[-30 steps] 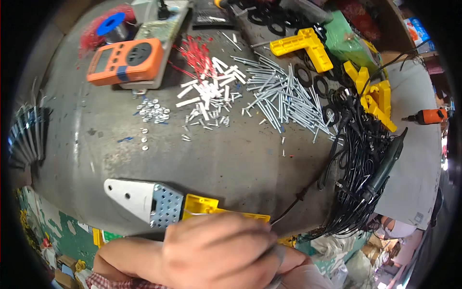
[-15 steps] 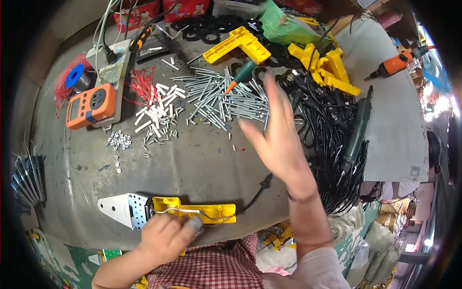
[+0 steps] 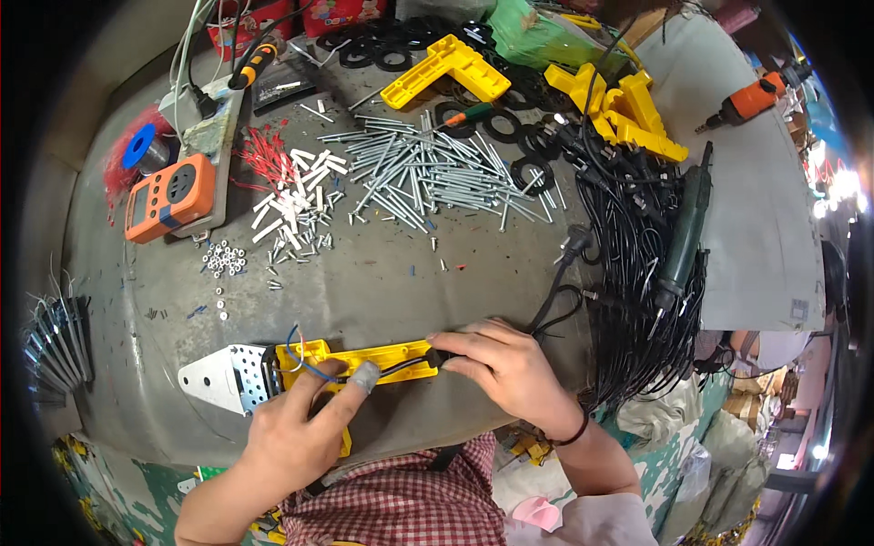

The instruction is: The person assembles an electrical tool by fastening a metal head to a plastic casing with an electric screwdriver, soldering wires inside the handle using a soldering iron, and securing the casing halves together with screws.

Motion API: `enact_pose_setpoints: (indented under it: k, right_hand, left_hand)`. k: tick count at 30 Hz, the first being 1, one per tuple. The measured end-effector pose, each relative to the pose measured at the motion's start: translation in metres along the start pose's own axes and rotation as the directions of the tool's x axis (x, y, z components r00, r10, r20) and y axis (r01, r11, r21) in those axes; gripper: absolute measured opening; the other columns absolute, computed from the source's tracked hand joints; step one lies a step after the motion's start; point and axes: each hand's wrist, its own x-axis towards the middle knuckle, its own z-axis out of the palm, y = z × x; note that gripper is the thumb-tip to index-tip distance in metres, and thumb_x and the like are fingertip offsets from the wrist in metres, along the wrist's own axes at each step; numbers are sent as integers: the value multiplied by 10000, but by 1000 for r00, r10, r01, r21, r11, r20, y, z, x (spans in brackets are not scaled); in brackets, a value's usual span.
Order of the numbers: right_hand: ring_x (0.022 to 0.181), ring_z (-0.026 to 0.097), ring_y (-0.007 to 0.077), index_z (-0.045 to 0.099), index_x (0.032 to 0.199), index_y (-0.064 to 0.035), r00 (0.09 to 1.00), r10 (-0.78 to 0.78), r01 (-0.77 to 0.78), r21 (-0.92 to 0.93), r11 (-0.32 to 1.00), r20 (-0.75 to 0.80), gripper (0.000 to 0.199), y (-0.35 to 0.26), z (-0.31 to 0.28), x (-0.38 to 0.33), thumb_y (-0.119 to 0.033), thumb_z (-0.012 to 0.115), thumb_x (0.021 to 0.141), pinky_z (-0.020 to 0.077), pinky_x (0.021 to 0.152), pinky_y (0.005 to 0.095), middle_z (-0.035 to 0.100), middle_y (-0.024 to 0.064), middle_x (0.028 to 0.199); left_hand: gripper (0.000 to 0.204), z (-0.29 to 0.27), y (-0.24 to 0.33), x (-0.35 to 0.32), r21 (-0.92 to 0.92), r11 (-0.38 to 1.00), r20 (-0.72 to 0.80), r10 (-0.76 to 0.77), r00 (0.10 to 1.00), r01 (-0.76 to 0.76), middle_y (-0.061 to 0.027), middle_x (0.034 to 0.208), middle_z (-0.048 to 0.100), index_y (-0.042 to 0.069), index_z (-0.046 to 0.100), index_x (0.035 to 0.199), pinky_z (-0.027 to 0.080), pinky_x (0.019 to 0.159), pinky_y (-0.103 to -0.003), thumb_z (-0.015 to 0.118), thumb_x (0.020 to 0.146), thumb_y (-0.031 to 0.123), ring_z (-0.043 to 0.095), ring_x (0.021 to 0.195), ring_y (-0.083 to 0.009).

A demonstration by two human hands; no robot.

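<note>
In front of me lies half of a yellow plastic handle shell (image 3: 401, 354), its open side up. A pointed metal plate (image 3: 214, 379) with a perforated metal piece (image 3: 258, 370) sticks out of its left end. My left hand (image 3: 296, 428) bends over the shell's near edge, closed on the cord where it lies inside; one fingertip is wrapped in grey. A blue wire (image 3: 308, 362) loops up beside it. At the shell's right end my right hand (image 3: 510, 373) pinches the thick black sleeve of the power cord (image 3: 537, 320).
Beyond my hands lie long screws (image 3: 419, 173), white tubes (image 3: 291, 205), red wires (image 3: 266, 156) and small nuts (image 3: 224, 259). A green-handled screwdriver (image 3: 472, 115) rests behind the screws. An orange meter (image 3: 171, 197) stands left; black cords (image 3: 628, 291) and a dark green power screwdriver (image 3: 683, 232) lie right.
My right hand has come down from above the screws to the shell's right end and taken the cord's sleeve. The screwdriver has dropped flat. The cord now lies along the shell.
</note>
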Motion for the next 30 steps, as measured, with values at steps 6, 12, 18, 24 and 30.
enact_pose_setpoints:
  k: [6, 12, 18, 24, 30]
  right_hand:
    - [826, 553, 236, 597, 934, -36, 981, -182, 193, -276, 941, 65, 208, -5, -2, 4, -57, 643, 732, 420, 763, 368, 575, 65, 862]
    - [858, 552, 243, 579, 977, -20, 992, -102, 118, -289, 950, 67, 268, -36, 1, 28, -42, 640, 718, 438, 787, 354, 534, 109, 1001]
    - [813, 581, 254, 616, 908, -47, 970, -188, 198, -52, 979, 152, 171, -40, 58, 44, -44, 609, 738, 500, 660, 350, 517, 108, 946]
    - [794, 580, 211, 639, 905, -79, 957, -272, 288, -202, 936, 105, 205, -39, 66, 41, -68, 635, 700, 495, 614, 314, 516, 44, 858]
    - [782, 553, 207, 638, 989, -98, 977, -192, 201, -93, 975, 93, 270, -50, 66, 44, -68, 607, 722, 466, 642, 330, 507, 44, 840]
  left_hand:
    - [472, -5, -2, -4, 237, 971, 244, -27, 970, -32, -164, 1047, 512, 10, 565, 1150, 488, 657, -314, 558, 685, 93, 538, 952, -271]
    - [377, 4, 4, -13, 396, 910, 69, -167, 984, 127, -99, 1127, 479, 60, 630, 1051, 281, 897, -505, 542, 692, 138, 467, 1044, -260]
    - [512, -7, -14, -4, -106, 973, -145, -221, 964, 207, -147, 1241, 441, 89, 563, 1034, 311, 924, -501, 692, 539, 118, 397, 1166, -362]
    - [347, -19, -10, -14, 144, 988, 73, 41, 997, -51, -154, 1150, 541, 38, 572, 1016, 379, 853, -434, 604, 678, 110, 518, 1073, -281]
    - [326, -12, 14, -33, 454, 890, 204, -58, 977, -42, -234, 1130, 546, -71, 608, 906, 383, 913, -384, 512, 716, 175, 545, 1043, -301]
